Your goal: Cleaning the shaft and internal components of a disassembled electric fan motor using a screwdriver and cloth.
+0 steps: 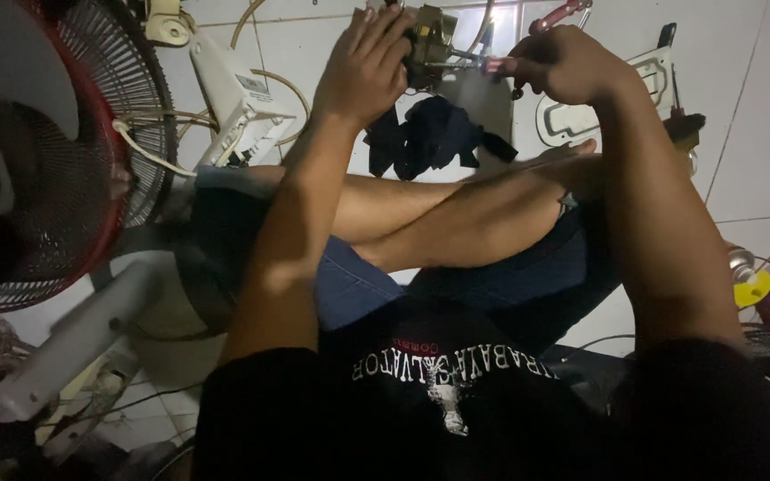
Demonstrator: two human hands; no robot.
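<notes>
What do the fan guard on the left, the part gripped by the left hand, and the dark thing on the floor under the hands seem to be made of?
Fan guard: thin metal wire by the look, with a red rim, probably painted or coated.
Part under the left hand: a small motor-like block, dull yellowish metal; details too dim to tell.
Dark thing: soft cloth, crumpled and matte.
Floor: glossy white tile with visible grout lines.
</notes>
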